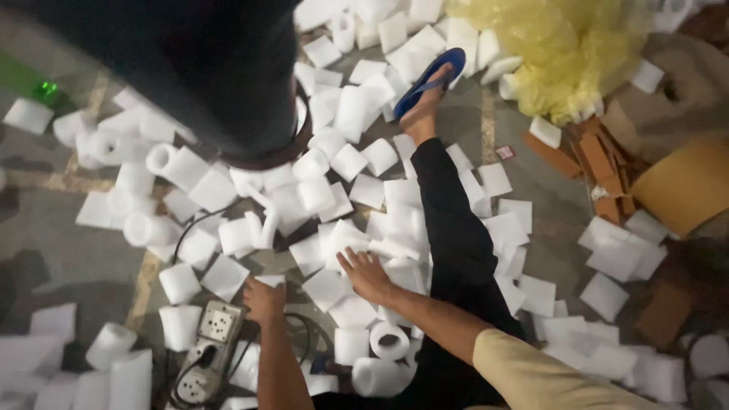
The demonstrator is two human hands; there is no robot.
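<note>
The person is sitting on the floor point(53, 243) and reaching into a scatter of white foam sheets, some flat, some curled into rolls. The right hand point(366, 275) is lying flat with fingers spread wide, palm down on a flat foam sheet point(326, 287) near the centre of the pile. The left hand point(263, 300) is curled, knuckles up, touching a small foam piece point(271, 280) at its fingertips; whether it is actually gripping that piece I cannot tell.

Judging from this, the step in hand looks like sorting through or gathering the foam; picking a sheet up would call for closing the spread fingers around an edge.

At about 7 o'clock from the left hand a grey power strip point(210, 351) is lying on the floor. A foam roll point(389, 340) is sitting just under the right forearm. At 1 o'clock, well apart, a crumpled yellow plastic bag point(554, 53) is resting against brown cardboard pieces point(600, 159), with a tiny pink wrapper point(505, 152) nearby. The person's leg in black trousers is stretching to a blue sandal point(433, 76) at 12 o'clock.
</note>
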